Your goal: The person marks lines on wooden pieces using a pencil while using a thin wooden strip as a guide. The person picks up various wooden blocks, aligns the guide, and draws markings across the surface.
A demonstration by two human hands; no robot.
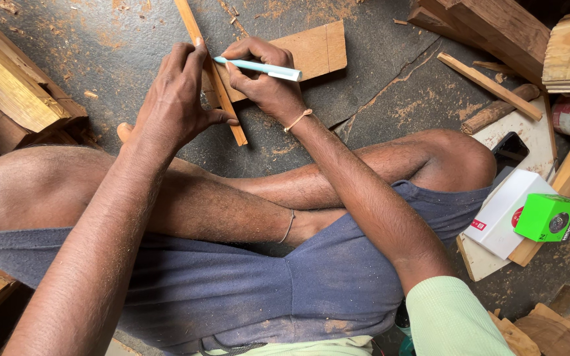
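While lying on the dark dusty floor [377, 72] in front of the crossed legs, thin wooden strip [214, 78] ran from top edge down toward the knees, slightly slanted. Was pressed down by left hand [178, 99], fingers spread & bent over it, not closed around it. Just beside, to the right, flat wooden board [311, 49] lay under/against the strip. Right hand [265, 79] closed on a light blue pen [258, 67], tip at the strip near the left fingertips; thin bracelet on that wrist. Farther out, on right side: white box [506, 211] w/ green box [547, 217] touching it, both on a pale board [529, 132], near the knee. Wood offcuts [489, 79] & sawdust around, bigger timber pieces [8, 86] at left. Blue shorts [245, 283] dusty.
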